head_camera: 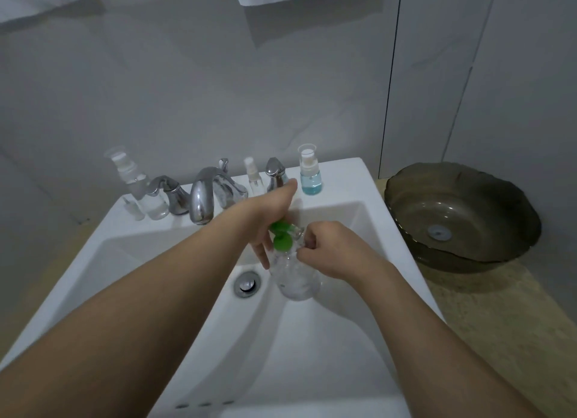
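Presently one clear bottle point(295, 277) is held over the sink point(312, 355) bowl, in front of the faucet point(203, 199) and slightly right of it. Its neck is clasped by the curled right grip point(327, 252). One green piece point(282, 242) at the neck is touched by the left grip point(268, 227); whether it is pinched cannot be told. Four small containers are counted: pump bottle point(125, 170) and vial point(133, 210) left of the faucet, spray bottle point(253, 180) and blue bottle point(309, 180) right of it.

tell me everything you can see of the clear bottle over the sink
The clear bottle looks like see-through glass or plastic, round-bodied with a narrower neck, tilted base toward the camera above the white sink. A green piece sits at its top. The right hand grips its neck; the left hand touches the green piece.
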A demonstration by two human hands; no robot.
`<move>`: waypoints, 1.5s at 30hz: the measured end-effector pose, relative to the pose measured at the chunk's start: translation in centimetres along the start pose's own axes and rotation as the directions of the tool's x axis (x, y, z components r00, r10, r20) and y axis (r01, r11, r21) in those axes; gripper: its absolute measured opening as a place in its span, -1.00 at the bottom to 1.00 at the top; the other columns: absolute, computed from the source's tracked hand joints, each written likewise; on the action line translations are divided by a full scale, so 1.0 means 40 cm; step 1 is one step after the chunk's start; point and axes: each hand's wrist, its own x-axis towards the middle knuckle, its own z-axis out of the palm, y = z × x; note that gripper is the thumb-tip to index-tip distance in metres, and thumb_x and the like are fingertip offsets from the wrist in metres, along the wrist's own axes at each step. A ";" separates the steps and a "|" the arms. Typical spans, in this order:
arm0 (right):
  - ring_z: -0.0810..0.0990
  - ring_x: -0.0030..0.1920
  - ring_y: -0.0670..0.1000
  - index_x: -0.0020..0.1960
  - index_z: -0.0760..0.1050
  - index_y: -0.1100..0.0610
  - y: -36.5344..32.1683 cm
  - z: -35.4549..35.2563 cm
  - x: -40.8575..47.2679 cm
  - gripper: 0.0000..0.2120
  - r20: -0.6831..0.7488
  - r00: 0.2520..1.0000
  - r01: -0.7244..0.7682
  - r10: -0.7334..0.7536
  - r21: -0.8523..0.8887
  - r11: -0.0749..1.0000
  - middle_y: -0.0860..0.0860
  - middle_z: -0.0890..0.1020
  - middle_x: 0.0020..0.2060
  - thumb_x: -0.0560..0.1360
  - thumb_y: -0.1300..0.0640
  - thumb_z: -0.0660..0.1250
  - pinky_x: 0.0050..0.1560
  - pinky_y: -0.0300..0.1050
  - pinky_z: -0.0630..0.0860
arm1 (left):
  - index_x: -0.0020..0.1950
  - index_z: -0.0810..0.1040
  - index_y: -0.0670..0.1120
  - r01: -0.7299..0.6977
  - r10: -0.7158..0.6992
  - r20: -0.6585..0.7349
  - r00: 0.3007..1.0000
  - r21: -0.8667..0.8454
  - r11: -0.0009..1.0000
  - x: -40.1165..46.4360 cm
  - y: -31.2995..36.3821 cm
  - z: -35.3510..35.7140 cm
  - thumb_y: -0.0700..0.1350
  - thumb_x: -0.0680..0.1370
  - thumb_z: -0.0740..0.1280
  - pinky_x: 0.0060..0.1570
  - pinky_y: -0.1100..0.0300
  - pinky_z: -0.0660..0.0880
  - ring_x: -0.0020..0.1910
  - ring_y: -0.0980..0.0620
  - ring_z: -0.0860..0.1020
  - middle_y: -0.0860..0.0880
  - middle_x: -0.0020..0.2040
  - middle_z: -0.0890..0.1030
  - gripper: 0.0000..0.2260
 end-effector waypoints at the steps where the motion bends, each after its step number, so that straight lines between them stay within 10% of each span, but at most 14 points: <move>1: 0.52 -0.25 0.06 -0.33 0.37 0.03 -0.002 0.001 -0.001 -0.78 0.006 1.000 0.008 -0.008 0.008 1.000 -0.01 0.54 -0.32 0.43 0.07 0.35 -0.27 -0.10 0.42 | 0.52 0.34 -0.10 0.005 -0.006 0.009 1.000 0.008 1.000 -0.005 0.005 -0.003 0.52 0.47 -0.07 -0.11 -0.52 0.44 0.35 -0.41 0.42 -0.17 0.42 0.47 -0.11; 16: 0.59 -0.38 0.10 -0.27 0.44 0.10 0.019 0.009 0.006 -0.85 0.108 0.986 -0.126 0.124 0.011 0.992 0.05 0.57 -0.38 0.43 0.08 0.31 -0.25 -0.02 0.60 | 0.55 0.29 -0.06 -0.054 0.077 -0.226 0.971 0.106 0.993 0.033 -0.001 0.089 0.30 0.63 -0.10 -0.03 -0.48 0.44 0.33 -0.40 0.39 -0.20 0.50 0.35 -0.36; 33: 0.56 -0.26 0.09 -0.28 0.47 0.13 0.004 -0.002 0.002 -0.83 -0.015 0.999 -0.052 0.052 -0.004 0.999 0.08 0.59 -0.29 0.38 0.05 0.38 -0.29 -0.09 0.46 | 0.44 0.43 -0.14 0.001 0.000 -0.003 1.000 0.105 0.994 -0.019 0.021 0.026 0.33 0.59 0.00 -0.02 -0.65 0.34 0.29 -0.33 0.47 -0.19 0.31 0.54 -0.33; 45: 0.46 -0.31 0.09 -0.38 0.30 0.02 0.007 0.002 -0.002 -0.73 0.033 0.996 -0.080 0.083 -0.087 0.993 -0.02 0.42 -0.42 0.43 0.08 0.33 -0.44 -0.19 0.29 | 0.24 0.51 -0.22 -0.259 0.296 -0.267 0.917 0.167 0.951 0.036 -0.012 0.097 -0.05 0.67 -0.01 0.11 -0.02 0.40 0.23 -0.23 0.49 -0.27 0.30 0.52 -0.61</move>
